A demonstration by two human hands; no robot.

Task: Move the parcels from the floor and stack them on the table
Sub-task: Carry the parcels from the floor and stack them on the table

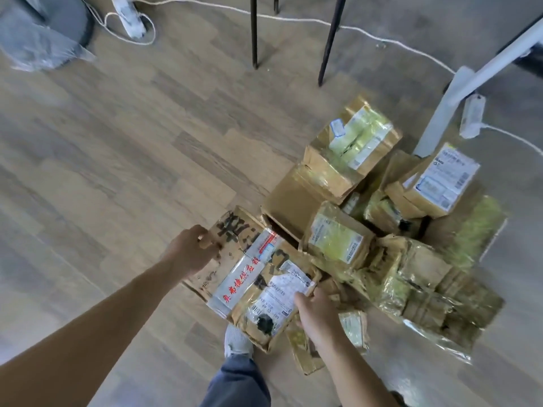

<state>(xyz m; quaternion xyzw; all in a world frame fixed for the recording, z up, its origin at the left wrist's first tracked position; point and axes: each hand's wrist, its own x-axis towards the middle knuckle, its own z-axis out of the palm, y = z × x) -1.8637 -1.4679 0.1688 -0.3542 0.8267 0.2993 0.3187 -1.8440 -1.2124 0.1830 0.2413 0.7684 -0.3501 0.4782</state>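
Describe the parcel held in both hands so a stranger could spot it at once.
From the white table leg, follow the pile of brown parcels to its near-left edge. There the left hand and right hand grip one box. Only it has white tape with red characters.

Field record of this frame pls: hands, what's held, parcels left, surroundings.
held: cardboard box with red-lettered tape, at the near-left edge of the heap; lifted or not, cannot tell
left hand: left hand grips the box's left edge
right hand: right hand grips the box's right edge
remaining: parcel pile, taped and labelled, heaped on the wood floor
table: only a white leg behind the pile; top out of view
other: power strip with cord on the floor
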